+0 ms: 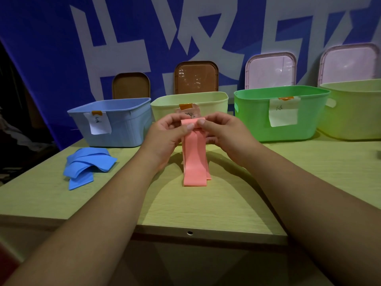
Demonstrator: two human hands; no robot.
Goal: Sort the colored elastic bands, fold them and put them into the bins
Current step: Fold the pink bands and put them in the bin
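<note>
While the left hand [165, 139] and right hand [225, 135] pinch the pink band [194, 162] at its top, it hangs toward the table [206, 205]; blue bands [88, 164] lie left.

You have a plain salmon-pink band [194, 162] before you, one even tone all over. To your left, the blue bands [88, 164] are a solid mid blue. Your bins, left to right: a pale blue bin [127, 129], a pale yellow bin [214, 102], a bright green bin [255, 124] and a yellow-green bin [354, 116]. The white labels [100, 125] on the blue and green ones bear dark handwriting under orange tape [97, 113]. Behind stand two brown lids [131, 85] and two pale pink lids [270, 71]. Your desk [206, 203] is light wood with a fine grain. The backdrop [41, 48] is deep blue with large white characters [115, 44].
</note>
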